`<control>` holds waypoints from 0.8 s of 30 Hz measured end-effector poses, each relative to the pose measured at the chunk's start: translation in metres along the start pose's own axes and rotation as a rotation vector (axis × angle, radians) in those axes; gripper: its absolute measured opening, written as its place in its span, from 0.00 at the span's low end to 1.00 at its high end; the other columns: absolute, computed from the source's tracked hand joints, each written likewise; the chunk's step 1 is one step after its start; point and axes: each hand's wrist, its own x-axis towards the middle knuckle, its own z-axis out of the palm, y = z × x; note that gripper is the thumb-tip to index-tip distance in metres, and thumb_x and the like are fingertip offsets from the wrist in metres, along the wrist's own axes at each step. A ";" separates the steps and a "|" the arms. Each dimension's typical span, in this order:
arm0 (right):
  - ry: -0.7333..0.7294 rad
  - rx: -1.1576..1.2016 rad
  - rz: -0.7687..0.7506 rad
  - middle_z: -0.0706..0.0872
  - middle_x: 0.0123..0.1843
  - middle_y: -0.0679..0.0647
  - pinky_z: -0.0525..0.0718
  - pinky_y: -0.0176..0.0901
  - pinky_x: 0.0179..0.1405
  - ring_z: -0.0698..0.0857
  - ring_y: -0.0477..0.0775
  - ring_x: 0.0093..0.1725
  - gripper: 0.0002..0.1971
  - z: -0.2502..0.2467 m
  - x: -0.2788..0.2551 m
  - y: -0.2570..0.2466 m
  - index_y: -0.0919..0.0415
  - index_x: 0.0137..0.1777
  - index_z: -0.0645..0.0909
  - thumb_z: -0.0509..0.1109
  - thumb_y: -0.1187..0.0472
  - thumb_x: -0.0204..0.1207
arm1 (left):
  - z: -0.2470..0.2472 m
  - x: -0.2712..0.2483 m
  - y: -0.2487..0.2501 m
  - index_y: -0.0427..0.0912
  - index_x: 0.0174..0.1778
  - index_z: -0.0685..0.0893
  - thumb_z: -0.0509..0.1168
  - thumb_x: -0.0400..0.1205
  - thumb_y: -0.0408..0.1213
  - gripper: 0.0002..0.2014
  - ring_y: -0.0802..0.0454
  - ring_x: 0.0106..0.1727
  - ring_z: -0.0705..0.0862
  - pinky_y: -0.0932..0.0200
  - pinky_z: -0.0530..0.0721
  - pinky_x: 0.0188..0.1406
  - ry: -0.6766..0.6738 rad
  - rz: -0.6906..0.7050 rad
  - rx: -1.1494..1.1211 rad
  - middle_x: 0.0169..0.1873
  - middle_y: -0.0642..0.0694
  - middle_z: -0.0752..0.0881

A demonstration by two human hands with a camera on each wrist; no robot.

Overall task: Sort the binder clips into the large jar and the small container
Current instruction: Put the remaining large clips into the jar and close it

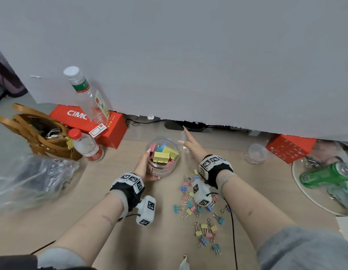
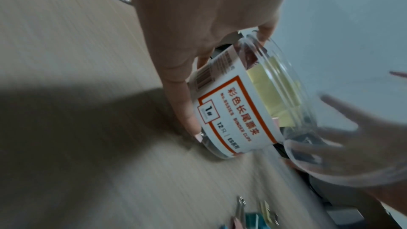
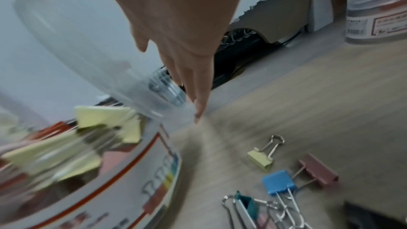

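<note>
The left hand (image 1: 144, 166) grips the jar (image 1: 161, 155) of big clips. The right hand (image 1: 191, 146) holds the clear lid (image 3: 72, 41) beside it. Small clips (image 1: 200, 209) lie on the tabletop (image 1: 103, 191).

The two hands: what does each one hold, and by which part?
The left hand grips the large jar around its side wall, thumb low by the label. The right hand holds the jar's clear lid by its rim.

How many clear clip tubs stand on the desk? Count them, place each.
2. The large jar, gripped by the left hand, stands centre, holding clips; the small container stands far right by a red box. The right hand holds a lid.
</note>
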 end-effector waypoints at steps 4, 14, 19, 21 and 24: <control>-0.049 -0.209 -0.051 0.49 0.85 0.53 0.52 0.53 0.83 0.52 0.54 0.84 0.37 0.008 -0.028 -0.002 0.43 0.82 0.43 0.60 0.48 0.78 | 0.021 -0.027 -0.011 0.47 0.64 0.77 0.59 0.72 0.66 0.32 0.42 0.53 0.85 0.47 0.88 0.42 -0.016 0.071 -0.035 0.54 0.39 0.85; 0.334 -0.158 -0.311 0.79 0.71 0.58 0.73 0.44 0.72 0.76 0.56 0.73 0.23 -0.028 -0.089 0.003 0.49 0.77 0.66 0.60 0.60 0.83 | 0.069 -0.084 -0.033 0.50 0.48 0.85 0.54 0.75 0.67 0.26 0.41 0.55 0.84 0.45 0.86 0.52 -0.068 0.164 -0.031 0.53 0.38 0.87; 0.570 0.232 -0.401 0.83 0.65 0.55 0.78 0.41 0.64 0.83 0.47 0.56 0.16 -0.054 -0.115 -0.012 0.55 0.64 0.77 0.70 0.60 0.77 | 0.084 -0.102 -0.044 0.49 0.56 0.80 0.58 0.75 0.64 0.25 0.39 0.59 0.81 0.49 0.86 0.49 -0.064 0.162 -0.028 0.54 0.40 0.83; 0.593 0.449 -0.414 0.87 0.54 0.61 0.85 0.51 0.56 0.89 0.57 0.44 0.13 -0.064 -0.124 -0.015 0.50 0.58 0.76 0.71 0.62 0.76 | 0.089 -0.109 -0.047 0.49 0.50 0.80 0.57 0.77 0.63 0.21 0.41 0.53 0.81 0.51 0.85 0.45 -0.065 0.169 -0.016 0.49 0.42 0.83; 0.630 0.502 -0.358 0.85 0.55 0.61 0.85 0.49 0.54 0.86 0.61 0.52 0.13 -0.078 -0.126 -0.013 0.60 0.58 0.76 0.72 0.65 0.75 | 0.096 -0.124 -0.049 0.45 0.48 0.80 0.57 0.77 0.63 0.23 0.41 0.48 0.81 0.50 0.85 0.45 -0.095 0.163 -0.002 0.44 0.42 0.82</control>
